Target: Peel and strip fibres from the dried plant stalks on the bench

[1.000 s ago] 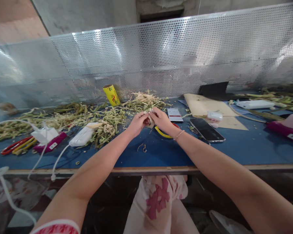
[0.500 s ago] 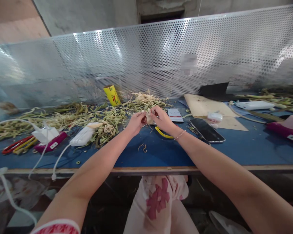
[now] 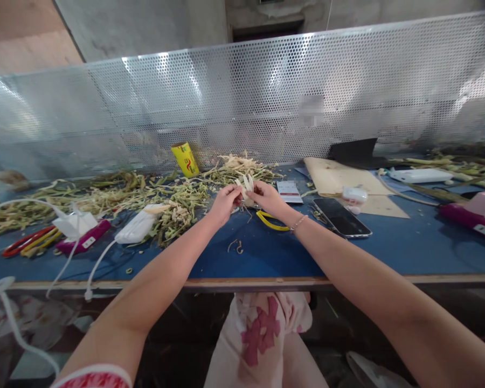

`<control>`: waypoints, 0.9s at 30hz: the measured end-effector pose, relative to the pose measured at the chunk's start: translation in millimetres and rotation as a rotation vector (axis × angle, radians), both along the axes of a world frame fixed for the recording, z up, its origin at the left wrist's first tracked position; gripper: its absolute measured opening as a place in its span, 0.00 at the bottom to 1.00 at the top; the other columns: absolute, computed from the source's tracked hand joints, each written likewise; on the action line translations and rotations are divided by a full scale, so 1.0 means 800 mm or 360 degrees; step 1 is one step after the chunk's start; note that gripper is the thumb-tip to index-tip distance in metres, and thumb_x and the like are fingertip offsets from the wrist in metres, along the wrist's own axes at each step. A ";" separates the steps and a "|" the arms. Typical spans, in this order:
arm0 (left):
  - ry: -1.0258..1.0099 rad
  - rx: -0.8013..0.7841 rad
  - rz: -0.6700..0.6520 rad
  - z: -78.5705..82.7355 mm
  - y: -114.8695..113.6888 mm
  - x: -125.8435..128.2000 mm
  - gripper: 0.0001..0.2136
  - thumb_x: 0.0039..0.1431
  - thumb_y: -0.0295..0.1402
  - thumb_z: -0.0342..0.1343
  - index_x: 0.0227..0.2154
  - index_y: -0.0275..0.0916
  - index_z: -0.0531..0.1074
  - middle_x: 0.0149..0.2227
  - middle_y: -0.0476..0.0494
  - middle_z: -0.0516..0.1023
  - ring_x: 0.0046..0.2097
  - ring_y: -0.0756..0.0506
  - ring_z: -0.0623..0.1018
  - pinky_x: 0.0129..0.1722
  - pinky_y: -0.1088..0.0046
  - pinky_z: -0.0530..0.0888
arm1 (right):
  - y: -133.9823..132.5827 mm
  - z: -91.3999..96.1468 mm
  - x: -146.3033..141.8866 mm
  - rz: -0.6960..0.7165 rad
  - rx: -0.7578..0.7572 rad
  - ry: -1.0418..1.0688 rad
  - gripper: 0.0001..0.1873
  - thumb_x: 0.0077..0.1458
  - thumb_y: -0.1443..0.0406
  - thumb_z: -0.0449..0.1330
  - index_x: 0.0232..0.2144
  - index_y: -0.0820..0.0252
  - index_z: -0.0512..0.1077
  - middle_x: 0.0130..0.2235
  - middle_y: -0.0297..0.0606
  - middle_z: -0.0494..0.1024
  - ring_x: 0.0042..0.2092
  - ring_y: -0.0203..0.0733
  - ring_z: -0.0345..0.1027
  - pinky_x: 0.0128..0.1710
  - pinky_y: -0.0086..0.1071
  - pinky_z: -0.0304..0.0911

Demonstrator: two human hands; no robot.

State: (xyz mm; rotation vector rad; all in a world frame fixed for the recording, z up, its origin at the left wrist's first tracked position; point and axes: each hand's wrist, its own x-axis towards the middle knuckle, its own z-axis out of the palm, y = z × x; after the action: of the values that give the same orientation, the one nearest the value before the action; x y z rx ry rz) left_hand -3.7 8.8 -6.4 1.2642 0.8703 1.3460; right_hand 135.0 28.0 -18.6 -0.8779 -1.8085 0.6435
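Note:
Over the middle of the blue table, my left hand [image 3: 226, 201] and my right hand [image 3: 267, 197] are close together, fingertips pinched. Between them they hold pale plant strips [image 3: 247, 183], whose whitish ends stand up above the fingers. How the strips run inside the fingers is hidden. Behind the hands lies a heap of pale dry plant strips [image 3: 242, 163]. A pile of greener cut plant pieces [image 3: 186, 202] spreads to the left of my left hand. Yellow-handled scissors or a similar tool [image 3: 271, 222] lies under my right wrist, partly covered by it.
To the right are a small printed card [image 3: 289, 192], a phone [image 3: 341, 216] and a brown paper sheet [image 3: 335, 175]. On the left sit a white power bank-like block [image 3: 136, 226], a purple power strip [image 3: 84, 237] and cables. A yellow tube [image 3: 185, 159] leans near the perforated metal panel [image 3: 242, 97].
The pale strips now stick up apart above my fingertips, where before they were bunched low between them. My right hand has turned slightly, its fingers lower; my left hand stays nearly in place.

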 end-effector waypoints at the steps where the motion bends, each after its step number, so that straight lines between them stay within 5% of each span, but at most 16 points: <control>1: 0.0027 0.0007 0.0005 0.000 0.000 0.000 0.10 0.43 0.34 0.58 0.19 0.36 0.63 0.17 0.53 0.64 0.20 0.56 0.64 0.22 0.80 0.62 | 0.000 0.000 0.000 -0.0005 0.0005 -0.0010 0.07 0.46 0.62 0.54 0.22 0.59 0.60 0.21 0.28 0.60 0.25 0.32 0.53 0.27 0.29 0.52; 8: 0.0288 0.0183 -0.0083 -0.008 0.005 -0.003 0.07 0.45 0.31 0.55 0.18 0.36 0.64 0.16 0.53 0.65 0.20 0.55 0.64 0.23 0.79 0.61 | -0.002 0.002 0.002 0.0047 -0.0062 0.0039 0.11 0.49 0.58 0.51 0.23 0.59 0.59 0.22 0.28 0.60 0.25 0.32 0.53 0.26 0.29 0.52; 15: 0.0371 0.0184 -0.0214 -0.010 0.003 -0.001 0.09 0.46 0.34 0.55 0.17 0.36 0.64 0.16 0.52 0.65 0.21 0.54 0.65 0.24 0.77 0.62 | -0.003 0.001 0.001 -0.0047 0.0182 -0.0100 0.10 0.50 0.62 0.49 0.21 0.57 0.53 0.21 0.27 0.54 0.25 0.32 0.49 0.27 0.29 0.48; 20: 0.0380 0.0200 -0.0078 -0.010 0.003 0.001 0.12 0.51 0.39 0.52 0.19 0.38 0.62 0.15 0.53 0.63 0.20 0.52 0.65 0.23 0.76 0.61 | -0.008 0.000 -0.001 -0.0027 0.0226 -0.0183 0.10 0.51 0.62 0.48 0.21 0.58 0.54 0.22 0.28 0.55 0.26 0.33 0.50 0.27 0.29 0.47; 27: 0.0731 0.0490 0.0072 -0.004 -0.007 0.001 0.11 0.53 0.34 0.51 0.18 0.38 0.61 0.17 0.52 0.62 0.22 0.53 0.63 0.25 0.76 0.59 | -0.014 0.002 -0.001 0.0091 0.0189 -0.0118 0.12 0.53 0.60 0.45 0.20 0.58 0.54 0.22 0.29 0.56 0.27 0.33 0.52 0.29 0.28 0.50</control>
State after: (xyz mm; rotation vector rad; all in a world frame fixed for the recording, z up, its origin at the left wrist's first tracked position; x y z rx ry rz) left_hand -3.3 3.6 -9.2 1.8501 1.0328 1.2777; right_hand 134.5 17.2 -16.9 -0.7822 -1.9236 0.5397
